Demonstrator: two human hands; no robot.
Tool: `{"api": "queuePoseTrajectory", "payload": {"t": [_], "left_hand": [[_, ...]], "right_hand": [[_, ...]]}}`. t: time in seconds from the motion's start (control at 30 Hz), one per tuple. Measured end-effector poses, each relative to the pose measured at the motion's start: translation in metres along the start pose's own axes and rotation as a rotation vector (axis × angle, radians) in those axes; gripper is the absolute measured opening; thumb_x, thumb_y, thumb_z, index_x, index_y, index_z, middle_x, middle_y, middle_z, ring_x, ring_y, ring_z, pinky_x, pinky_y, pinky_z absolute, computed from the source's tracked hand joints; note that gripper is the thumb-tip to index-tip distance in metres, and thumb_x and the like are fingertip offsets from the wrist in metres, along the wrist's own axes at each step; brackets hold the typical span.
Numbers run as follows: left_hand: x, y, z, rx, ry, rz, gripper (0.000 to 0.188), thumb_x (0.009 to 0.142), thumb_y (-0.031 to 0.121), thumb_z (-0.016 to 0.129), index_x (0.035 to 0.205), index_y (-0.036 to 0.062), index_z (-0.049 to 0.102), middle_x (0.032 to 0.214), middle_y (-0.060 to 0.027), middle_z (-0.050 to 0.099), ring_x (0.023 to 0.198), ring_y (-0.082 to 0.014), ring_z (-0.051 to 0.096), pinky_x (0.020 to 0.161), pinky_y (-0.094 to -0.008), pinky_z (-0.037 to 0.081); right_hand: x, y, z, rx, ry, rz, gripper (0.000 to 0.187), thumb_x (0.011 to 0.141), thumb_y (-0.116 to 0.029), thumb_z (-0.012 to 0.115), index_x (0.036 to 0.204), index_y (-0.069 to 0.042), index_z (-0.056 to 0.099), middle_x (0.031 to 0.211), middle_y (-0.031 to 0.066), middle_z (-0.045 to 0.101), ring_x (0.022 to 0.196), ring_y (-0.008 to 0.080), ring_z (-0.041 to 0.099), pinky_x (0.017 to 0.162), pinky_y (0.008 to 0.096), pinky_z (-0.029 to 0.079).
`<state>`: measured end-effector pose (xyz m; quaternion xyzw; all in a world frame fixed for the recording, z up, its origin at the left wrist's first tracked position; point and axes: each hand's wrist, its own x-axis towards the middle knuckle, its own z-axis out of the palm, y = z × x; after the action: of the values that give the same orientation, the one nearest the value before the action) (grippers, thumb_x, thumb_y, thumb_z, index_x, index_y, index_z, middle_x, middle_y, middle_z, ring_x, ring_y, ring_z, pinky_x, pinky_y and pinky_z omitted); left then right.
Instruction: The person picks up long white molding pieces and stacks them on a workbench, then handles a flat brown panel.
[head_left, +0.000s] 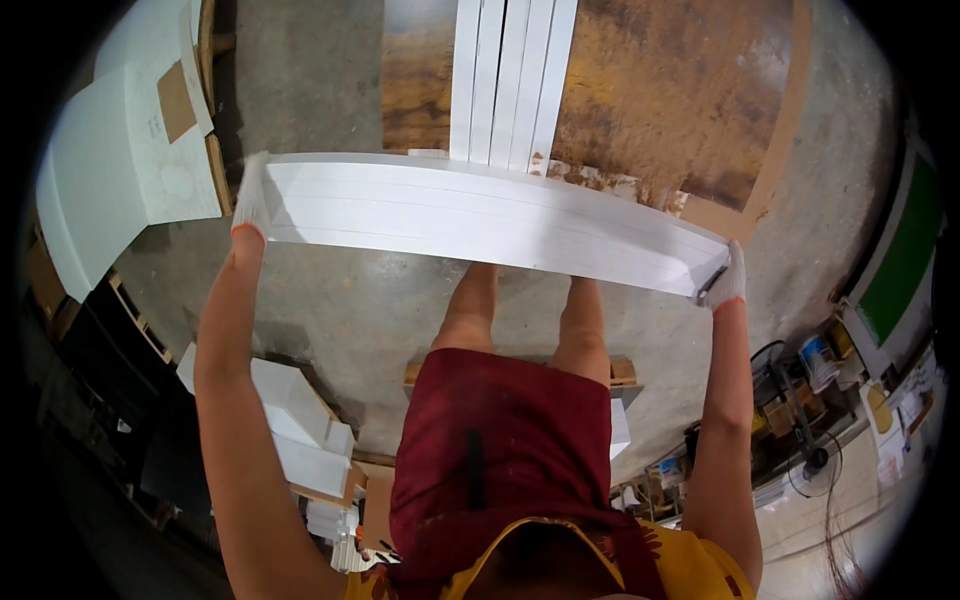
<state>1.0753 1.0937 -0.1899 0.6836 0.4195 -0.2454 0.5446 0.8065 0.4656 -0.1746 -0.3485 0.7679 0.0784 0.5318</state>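
I hold a stack of long white boards level in front of me, above the concrete floor. My left hand, in a white glove, grips the stack's left end. My right hand, also gloved, grips its right end. Beyond the stack, several more white boards lie side by side on a brown, stained sheet on the floor. My legs and dark red shorts show below the stack.
White panels lie on a pallet at the upper left. White blocks sit stacked at the lower left. At the right stand a fan, buckets and a green board. A wooden pallet edge lies behind my legs.
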Motion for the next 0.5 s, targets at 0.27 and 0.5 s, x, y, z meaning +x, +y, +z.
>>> {"api": "queuePoseTrajectory", "payload": {"t": [0.27,0.5], "left_hand": [[0.024,-0.003,-0.004,0.033,-0.157,0.004,0.054,0.085,0.047,0.054,0.122,0.0087,0.049,0.121,-0.0029,0.049,0.115,-0.0165,0.042,0.099,-0.0304,0.029],[0.018,-0.006,-0.017,0.115,-0.135,-0.069,0.06,0.086,0.05,0.051,0.128,0.0074,0.047,0.125,-0.004,0.05,0.117,-0.0167,0.043,0.1,-0.0295,0.03]], "right_hand": [[0.043,0.005,-0.029,-0.046,-0.388,-0.034,0.067,0.083,-0.065,0.041,0.127,-0.014,0.047,0.13,0.0053,0.049,0.116,0.0264,0.046,0.091,0.0502,0.036],[0.026,-0.004,-0.028,0.042,-0.448,-0.032,0.057,0.09,-0.054,0.038,0.124,-0.011,0.048,0.128,0.0081,0.05,0.113,0.0301,0.049,0.095,0.0496,0.037]]}}
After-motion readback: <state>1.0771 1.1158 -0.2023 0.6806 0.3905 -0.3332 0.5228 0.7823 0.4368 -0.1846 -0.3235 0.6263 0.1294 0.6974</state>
